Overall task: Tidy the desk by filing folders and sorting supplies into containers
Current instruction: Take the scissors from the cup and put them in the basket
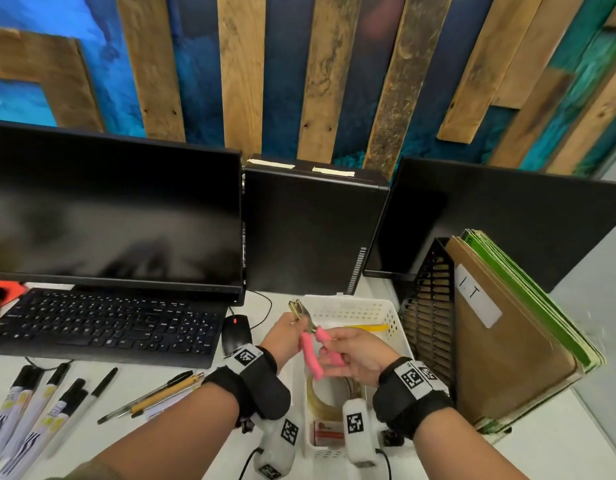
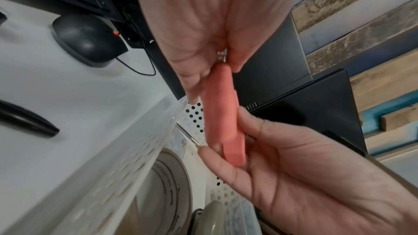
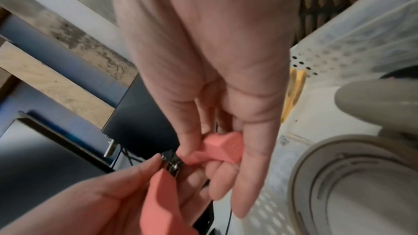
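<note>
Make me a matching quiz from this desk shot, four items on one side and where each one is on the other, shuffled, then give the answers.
Items:
1. hole punch
2. tape roll
3. folders
4. markers

Places:
A. standing in the black rack
B. lying on the desk, left of the pens
C. held in both hands above the basket
D. lying inside the white basket

Pairs: 1-C, 2-D, 3-A, 4-B
</note>
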`<state>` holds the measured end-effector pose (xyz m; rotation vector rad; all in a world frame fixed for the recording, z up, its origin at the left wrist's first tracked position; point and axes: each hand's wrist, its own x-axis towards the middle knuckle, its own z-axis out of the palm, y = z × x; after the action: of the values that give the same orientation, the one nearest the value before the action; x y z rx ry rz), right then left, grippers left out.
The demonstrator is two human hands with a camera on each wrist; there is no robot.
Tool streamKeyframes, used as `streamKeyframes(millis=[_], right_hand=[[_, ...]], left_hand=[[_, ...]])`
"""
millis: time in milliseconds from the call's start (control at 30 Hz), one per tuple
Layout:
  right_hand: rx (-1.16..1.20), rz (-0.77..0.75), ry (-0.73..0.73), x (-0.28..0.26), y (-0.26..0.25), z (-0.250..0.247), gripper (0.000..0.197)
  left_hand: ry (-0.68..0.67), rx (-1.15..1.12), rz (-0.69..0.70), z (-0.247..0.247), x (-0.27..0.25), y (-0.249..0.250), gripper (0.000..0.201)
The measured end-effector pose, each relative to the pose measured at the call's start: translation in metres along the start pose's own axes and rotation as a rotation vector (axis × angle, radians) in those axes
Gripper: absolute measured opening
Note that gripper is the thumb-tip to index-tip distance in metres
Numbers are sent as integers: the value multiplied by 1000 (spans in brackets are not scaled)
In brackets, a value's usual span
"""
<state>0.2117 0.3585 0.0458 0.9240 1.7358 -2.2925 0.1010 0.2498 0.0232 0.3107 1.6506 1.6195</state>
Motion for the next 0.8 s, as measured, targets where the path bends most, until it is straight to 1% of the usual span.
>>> streamKeyframes(millis=[67, 133, 200, 233, 300, 333, 433, 467, 567, 667, 733, 800], right_hand=[[-30, -23, 79, -1, -6, -13, 21], [-177, -64, 233, 2, -15, -29, 16], [-404, -89, 392, 9, -26, -46, 17], [-546, -94, 447, 13, -30, -53, 19], [-809, -67, 491, 22, -36, -60, 21], [-910, -37, 487, 26, -37, -60, 22], [-1182, 80, 409, 32, -38, -51, 29], [-1227, 100, 388, 35, -37, -49, 31], [-1296, 143, 327, 45, -32, -45, 36], [-1330, 164, 306, 56, -30, -37, 34], [-1356, 137, 293, 60, -28, -33, 33], [-1416, 88, 262, 64, -29, -32, 36]], left_hand=[[-29, 255, 37, -1, -2, -1, 13], [-26, 530, 82, -5, -3, -5, 23], [-48, 690, 55, -10, -4, -13, 36], [-65, 748, 45, -12, -5, -17, 42], [-118, 837, 42, -14, -8, -22, 52], [-144, 878, 48, -15, -9, -23, 56], [-206, 1006, 70, -16, -13, -24, 64], [-217, 1028, 68, -16, -13, -24, 65], [-231, 1052, 65, -18, -15, -23, 66], [-240, 1066, 67, -20, -18, -20, 66], [-250, 1072, 77, -19, -20, -18, 65], [-260, 1090, 91, -20, -21, -16, 65]])
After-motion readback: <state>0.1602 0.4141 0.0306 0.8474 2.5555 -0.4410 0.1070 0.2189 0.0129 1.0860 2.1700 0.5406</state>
